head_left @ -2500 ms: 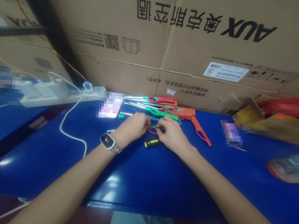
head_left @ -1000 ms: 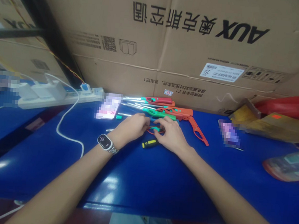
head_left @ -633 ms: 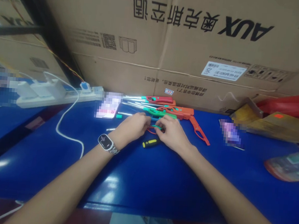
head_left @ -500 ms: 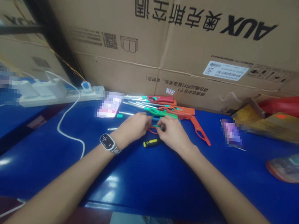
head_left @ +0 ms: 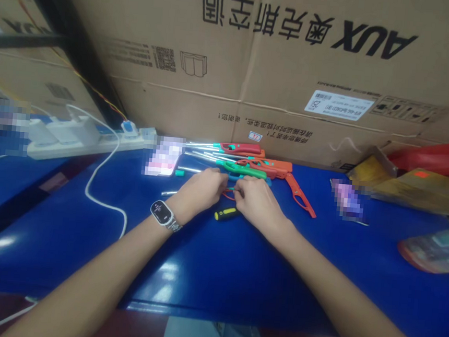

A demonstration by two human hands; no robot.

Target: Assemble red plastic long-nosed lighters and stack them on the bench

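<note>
My left hand, with a watch on its wrist, and my right hand are close together over the blue table. The fingers of both are closed on a red stick lighter; only a bit of its red body and green trigger shows between them. A metal tube sticks out left of my left hand, seemingly the lighter's. A yellow and black screwdriver handle lies just below my right hand. Behind the hands several stick lighters in red, orange, green and blue are piled, tubes pointing left.
A phone lies left of the pile, with a small green piece beside it. Another phone and a clear plastic-wrapped item lie right. A power strip and white cable are left. A large cardboard box stands behind.
My right hand has shifted very slightly and turned a little, with its fingers still closed. My left hand and the things on the table look unchanged.
</note>
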